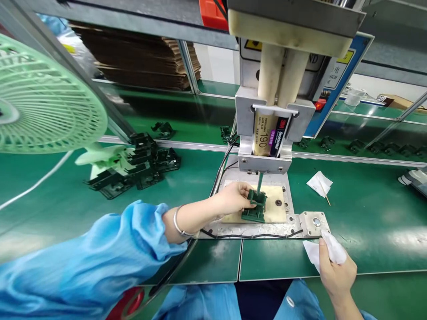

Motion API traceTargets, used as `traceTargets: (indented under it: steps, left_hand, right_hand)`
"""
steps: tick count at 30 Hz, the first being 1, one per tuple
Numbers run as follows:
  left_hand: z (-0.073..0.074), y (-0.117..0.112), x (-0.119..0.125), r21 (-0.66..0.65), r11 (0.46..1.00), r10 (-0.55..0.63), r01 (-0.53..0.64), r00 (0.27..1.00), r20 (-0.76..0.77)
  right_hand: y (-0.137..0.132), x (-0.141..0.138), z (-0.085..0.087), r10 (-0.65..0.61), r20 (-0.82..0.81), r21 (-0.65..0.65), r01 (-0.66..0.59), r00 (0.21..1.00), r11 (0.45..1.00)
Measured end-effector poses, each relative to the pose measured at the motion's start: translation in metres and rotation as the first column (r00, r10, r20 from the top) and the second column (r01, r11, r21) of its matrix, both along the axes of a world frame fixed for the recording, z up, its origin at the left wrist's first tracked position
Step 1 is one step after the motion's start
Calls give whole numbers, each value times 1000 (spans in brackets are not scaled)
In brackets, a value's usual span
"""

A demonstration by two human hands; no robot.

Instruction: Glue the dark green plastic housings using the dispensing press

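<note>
My left hand (235, 198) grips a dark green plastic housing (255, 211) by its left side, fingers closed on it. The housing is directly under the thin green nozzle (260, 182) of a glue dispenser, over a cream pad (276, 193); whether nozzle and housing touch, I cannot tell. Above the nozzle, a twin glue cartridge (269, 133) sits in a metal holder. Near the front edge, my right hand (338, 271) is closed around a crumpled white wipe (333, 249). Just above that hand is a metal block with a round button (316, 222).
Black plastic housings (143, 164) are piled on the left beside a green fan (43, 98). A folded white wipe with a thin stick (320, 184) lies to the right. Behind, more black parts (376, 147) line a green conveyor. Stacked cardboard (133, 58) stands at the back left.
</note>
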State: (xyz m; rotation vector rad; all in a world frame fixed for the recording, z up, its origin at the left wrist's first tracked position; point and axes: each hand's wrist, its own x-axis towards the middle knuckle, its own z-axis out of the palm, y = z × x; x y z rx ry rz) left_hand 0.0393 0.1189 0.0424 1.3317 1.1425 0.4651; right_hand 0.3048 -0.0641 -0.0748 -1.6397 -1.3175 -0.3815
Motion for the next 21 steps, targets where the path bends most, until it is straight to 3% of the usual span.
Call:
traceTargets:
  steps: [8, 12, 15, 17, 21]
  left_hand:
    - [-21, 6, 2, 352, 936, 33, -22, 999, -24]
    - [-24, 0, -3, 408, 911, -16, 58, 994, -108]
    - [-16, -7, -13, 405, 909, -38, 102, 986, -163]
    - [-6, -14, -26, 439, 895, 24, 79, 974, -225]
    - [12, -27, -66, 551, 835, 245, 8, 890, -385]
  right_hand:
    - [-3, -1, 0, -22, -133, -81, 12, 991, 997]
    - [-1, 0, 1, -26, -156, -88, 12, 987, 996]
    - [-3, -1, -1, -18, -183, -65, 6, 983, 998]
    - [-6, -1, -2, -62, -267, -73, 44, 962, 996]
    - [0, 1, 7, -247, -558, -194, 165, 792, 967]
